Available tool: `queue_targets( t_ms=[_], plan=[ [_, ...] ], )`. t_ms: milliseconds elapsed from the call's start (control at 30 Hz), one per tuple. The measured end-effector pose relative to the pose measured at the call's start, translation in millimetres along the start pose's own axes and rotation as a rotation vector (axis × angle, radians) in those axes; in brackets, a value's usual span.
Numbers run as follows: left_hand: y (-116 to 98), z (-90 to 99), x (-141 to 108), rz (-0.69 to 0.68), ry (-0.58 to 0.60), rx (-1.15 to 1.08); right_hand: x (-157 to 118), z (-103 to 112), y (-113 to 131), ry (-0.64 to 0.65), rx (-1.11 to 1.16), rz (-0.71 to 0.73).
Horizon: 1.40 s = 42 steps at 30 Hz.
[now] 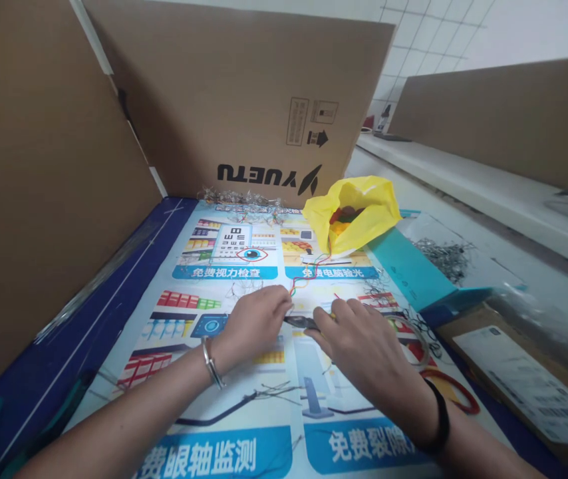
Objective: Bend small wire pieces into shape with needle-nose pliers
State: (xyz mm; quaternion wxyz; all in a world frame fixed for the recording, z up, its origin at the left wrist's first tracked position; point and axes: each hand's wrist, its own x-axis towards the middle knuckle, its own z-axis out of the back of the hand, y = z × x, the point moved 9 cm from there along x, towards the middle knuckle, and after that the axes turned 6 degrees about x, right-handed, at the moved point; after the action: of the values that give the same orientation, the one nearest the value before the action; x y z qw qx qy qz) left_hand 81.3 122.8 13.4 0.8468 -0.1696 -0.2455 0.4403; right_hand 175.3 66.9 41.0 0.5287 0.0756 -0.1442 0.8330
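Note:
My left hand (259, 320), with a silver bracelet at the wrist, is closed in a pinch on thin twisted coloured wires (308, 273). Red, green and orange strands run from the pinch back to a yellow bag (381, 206). Wrapped round a pair of pliers, my right hand (361, 339) hides their handles. The dark jaws of the pliers (300, 322) point left and meet the left fingertips. What lies between the jaws is too small to make out. Both hands are over a printed poster sheet (291, 372).
Cardboard panels (204, 86) wall off the back and left. At the right lie a teal box (414, 273), a pile of thin wire bits (441, 259), a labelled carton (523, 372) and a red coil (456, 389). Thin dark wires (274, 392) lie near the front.

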Motion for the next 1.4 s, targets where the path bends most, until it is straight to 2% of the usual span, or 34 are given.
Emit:
queue_targets(
  t_ms=[133, 267, 700, 1000, 1267, 1400],
  plan=[
    [20, 7.8, 7, 0.109, 0.013, -0.378, 6, 9, -11, -0.103, 0.005, 0.043],
    [26, 8.2, 8, 0.146, 0.017, -0.484, 7, 16, -15, -0.163, 0.006, 0.083],
    [18, 11.0, 2, 0.129, -0.113, -0.247, 6, 9, -5, -0.126, -0.009, 0.064],
    [17, 10.1, 1, 0.134, -0.115, -0.233, 6, 1, -3, -0.102, -0.042, 0.066],
    [18, 14.3, 0, 0.13, -0.146, -0.265, 6, 7, -6, -0.146, -0.002, 0.034],
    [16, 14.0, 0, 0.119, -0.137, -0.258, 6, 4, -5, -0.139, -0.009, 0.042]
  ],
)
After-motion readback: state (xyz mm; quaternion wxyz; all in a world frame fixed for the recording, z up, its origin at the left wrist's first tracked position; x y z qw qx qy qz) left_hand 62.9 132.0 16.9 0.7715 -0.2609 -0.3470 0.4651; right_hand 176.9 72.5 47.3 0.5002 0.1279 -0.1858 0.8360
